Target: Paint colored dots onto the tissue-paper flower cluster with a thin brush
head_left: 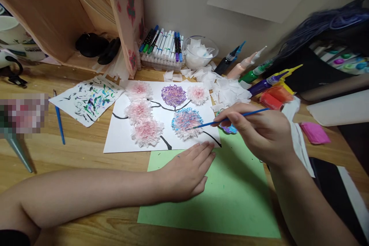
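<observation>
My right hand (262, 132) grips a thin blue paintbrush (230, 118) whose tip touches a blue-and-pink tissue flower (186, 122) on a white sheet (121, 136). That sheet carries several more tissue flowers, pink ones (147, 130) and a purple one (173, 95), joined by black painted branches. My left hand (187, 171) lies flat, fingers together, on the white sheet's near edge and a green sheet (230, 200). A small paint-smeared palette (228, 127) sits just beyond my right hand.
Squeeze paint bottles (259, 75), a marker box (163, 46), a glass bowl of tissue (198, 52) and loose tissue scraps (230, 92) lie at the back. A paint-streaked test paper (86, 100) and a second blue brush (59, 121) are on the left. Pink paper (315, 132) lies at the right.
</observation>
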### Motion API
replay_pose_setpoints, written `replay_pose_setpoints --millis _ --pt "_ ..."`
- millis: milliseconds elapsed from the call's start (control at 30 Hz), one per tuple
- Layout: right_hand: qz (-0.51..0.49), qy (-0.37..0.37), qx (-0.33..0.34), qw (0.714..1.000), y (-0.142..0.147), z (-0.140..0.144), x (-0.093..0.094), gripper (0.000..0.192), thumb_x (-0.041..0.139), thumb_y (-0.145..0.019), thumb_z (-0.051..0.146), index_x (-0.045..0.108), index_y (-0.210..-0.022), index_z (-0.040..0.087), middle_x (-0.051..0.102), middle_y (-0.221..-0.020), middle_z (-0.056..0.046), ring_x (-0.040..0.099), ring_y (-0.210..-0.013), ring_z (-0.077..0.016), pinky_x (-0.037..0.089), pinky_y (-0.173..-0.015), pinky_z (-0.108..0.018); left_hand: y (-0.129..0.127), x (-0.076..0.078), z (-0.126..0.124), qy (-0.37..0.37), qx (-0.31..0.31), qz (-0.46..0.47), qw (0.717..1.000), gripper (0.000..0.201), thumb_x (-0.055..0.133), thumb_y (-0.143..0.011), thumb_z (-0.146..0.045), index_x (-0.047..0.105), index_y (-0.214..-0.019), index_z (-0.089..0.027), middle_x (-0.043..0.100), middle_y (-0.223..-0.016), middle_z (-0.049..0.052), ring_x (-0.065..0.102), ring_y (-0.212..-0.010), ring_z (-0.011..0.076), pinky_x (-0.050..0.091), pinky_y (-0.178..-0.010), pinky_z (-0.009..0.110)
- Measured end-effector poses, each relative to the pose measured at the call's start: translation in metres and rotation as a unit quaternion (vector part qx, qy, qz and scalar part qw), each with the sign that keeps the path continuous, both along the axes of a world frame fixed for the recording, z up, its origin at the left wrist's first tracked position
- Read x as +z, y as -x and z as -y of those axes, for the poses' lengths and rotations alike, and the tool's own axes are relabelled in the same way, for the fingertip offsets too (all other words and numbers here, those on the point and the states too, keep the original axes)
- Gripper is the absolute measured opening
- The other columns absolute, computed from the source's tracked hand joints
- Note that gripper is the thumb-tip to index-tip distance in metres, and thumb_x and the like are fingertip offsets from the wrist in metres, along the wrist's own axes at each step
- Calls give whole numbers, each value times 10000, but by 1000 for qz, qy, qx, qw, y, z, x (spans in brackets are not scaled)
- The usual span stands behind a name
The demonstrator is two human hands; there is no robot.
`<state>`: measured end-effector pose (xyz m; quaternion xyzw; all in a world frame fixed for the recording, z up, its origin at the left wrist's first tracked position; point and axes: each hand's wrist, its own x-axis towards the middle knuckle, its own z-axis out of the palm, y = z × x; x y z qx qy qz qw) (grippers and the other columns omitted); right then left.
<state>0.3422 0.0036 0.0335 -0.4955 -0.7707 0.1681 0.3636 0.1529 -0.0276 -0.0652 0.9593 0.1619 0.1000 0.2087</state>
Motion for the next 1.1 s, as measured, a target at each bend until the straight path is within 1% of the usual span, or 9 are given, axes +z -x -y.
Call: replay_pose_setpoints --millis 67,267,467,600,767,833,900,1000,1100 --pt "10 -6 3 1000 -1 -1 -1 256 511 -943 296 713 -798 236 722 -716 -16 681 -661 -149 518 -635 -282 0 0 0 -1 2 1 1000 545 406 -964 -280 381 -1419 20 318 -1537 239 273 -1442 338 209 -1192 413" --pt "16 -22 -58 998 -7 3 2 248 500 -949 258 706 -817 294 731 -787 8 674 -683 -152 493 -638 -294 1 -1 1 3 -1 1 1000 551 405 -964 -278 370 -1427 20 297 -1548 240 251 -1451 337 223 -1187 417" --pt "21 -14 13 1000 -2 0 2 239 508 -943 265 703 -809 233 732 -758 -15 681 -687 -146 517 -648 -283 1 0 2 8 3 -1 1000 545 406 -969 -278 367 -1430 11 301 -1549 232 245 -1454 334 227 -1189 428" --pt "29 -33 -43 998 -11 1 8 212 526 -936 267 708 -829 253 735 -786 -11 674 -692 -147 495 -622 -285 1 1 0 21 -4 -11 1000 551 414 -961 -261 356 -1434 16 268 -1561 236 229 -1460 332 250 -1183 439" --pt "-13 -94 -153 984 -36 5 26 251 532 -939 299 706 -765 249 697 -679 -4 596 -583 -118 442 -564 -277 2 3 -2 28 -8 -29 999 561 426 -953 -238 338 -1451 4 249 -1571 222 225 -1461 328 265 -1184 446" --pt "17 -65 -179 982 -48 5 31 273 551 -927 346 706 -735 227 702 -674 -13 599 -584 -113 432 -565 -270 2 3 -3 24 -7 -31 999 557 431 -949 -227 344 -1449 2 263 -1566 222 239 -1456 330 277 -1181 448" --pt "86 -3 -188 978 -57 3 34 329 557 -914 411 703 -698 210 714 -669 -22 613 -590 -123 421 -564 -271 2 4 -3 19 -6 -28 999 550 440 -944 -213 356 -1442 4 284 -1555 230 266 -1445 338 293 -1174 454" --pt "166 64 -179 968 -64 -2 32 422 532 -908 483 684 -633 202 708 -616 -19 610 -560 -140 399 -544 -275 2 4 -2 6 -4 -16 1000 537 443 -939 -194 370 -1433 4 311 -1541 239 296 -1433 346 317 -1162 464" --pt "184 102 -158 965 -65 -7 28 424 517 -918 467 671 -620 207 679 -571 5 594 -532 -131 391 -525 -264 3 3 -2 -14 -1 -12 1000 533 440 -931 -179 372 -1430 -6 329 -1535 233 310 -1428 339 333 -1154 461"
